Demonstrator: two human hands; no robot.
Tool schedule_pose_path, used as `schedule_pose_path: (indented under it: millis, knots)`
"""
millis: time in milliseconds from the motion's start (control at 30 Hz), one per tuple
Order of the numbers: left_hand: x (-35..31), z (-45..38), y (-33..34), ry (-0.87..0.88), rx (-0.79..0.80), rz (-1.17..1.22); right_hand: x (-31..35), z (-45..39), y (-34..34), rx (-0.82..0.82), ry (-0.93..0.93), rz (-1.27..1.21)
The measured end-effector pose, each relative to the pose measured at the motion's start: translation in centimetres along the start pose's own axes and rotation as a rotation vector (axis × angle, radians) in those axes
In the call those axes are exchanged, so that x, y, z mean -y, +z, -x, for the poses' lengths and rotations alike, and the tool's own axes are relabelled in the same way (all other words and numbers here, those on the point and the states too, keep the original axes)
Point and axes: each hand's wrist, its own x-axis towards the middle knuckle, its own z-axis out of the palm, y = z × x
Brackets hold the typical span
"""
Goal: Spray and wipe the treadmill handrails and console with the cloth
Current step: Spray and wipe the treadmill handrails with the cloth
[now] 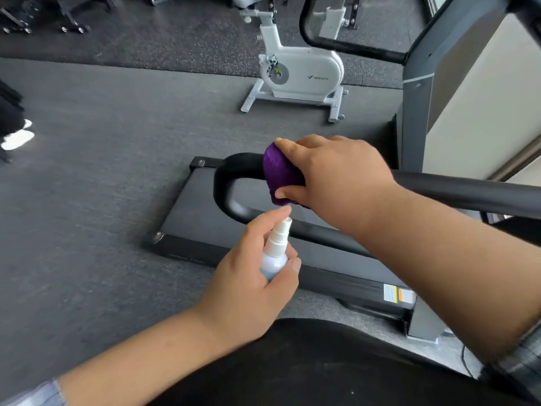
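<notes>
Your right hand (333,171) clamps the purple cloth (279,174) around the handrail (468,194). Your left hand (248,268) grips the spray bottle (275,253), nozzle aimed toward the cloth just beyond. The rail runs left to right.

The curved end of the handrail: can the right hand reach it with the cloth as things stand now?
Probably yes. The right hand already grips the purple cloth around the handrail beside that bend, and the foam there lies bare.
</notes>
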Motion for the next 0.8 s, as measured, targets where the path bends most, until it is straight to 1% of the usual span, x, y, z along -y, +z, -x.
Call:
schedule_pose_path:
  millis: [200,300,367,467,667,800]
  knots:
    - [3.4,-0.8,-5.3,0.126,0.08,-0.003,4.6,-3.9,0.1,0.03,0.004,-0.008]
    - [5.2,-1.0,-7.5,0.165,0.108,0.01,6.6,-6.0,0.2,0.056,-0.026,0.046]
    - [6.3,-1.0,-8.9,0.183,0.122,0.019,7.9,-7.2,0.3,0.101,-0.057,0.109]
    - [7.5,-0.8,-10.6,0.207,0.128,0.028,8.9,-8.3,0.1,0.189,-0.054,0.145]
    - [8.6,-1.3,-11.8,0.253,0.172,0.077,11.1,-9.4,-0.6,0.305,-0.075,0.224]
    - [9.3,-1.3,-11.6,0.264,0.201,0.072,13.1,-10.4,-0.1,0.34,-0.117,0.338]
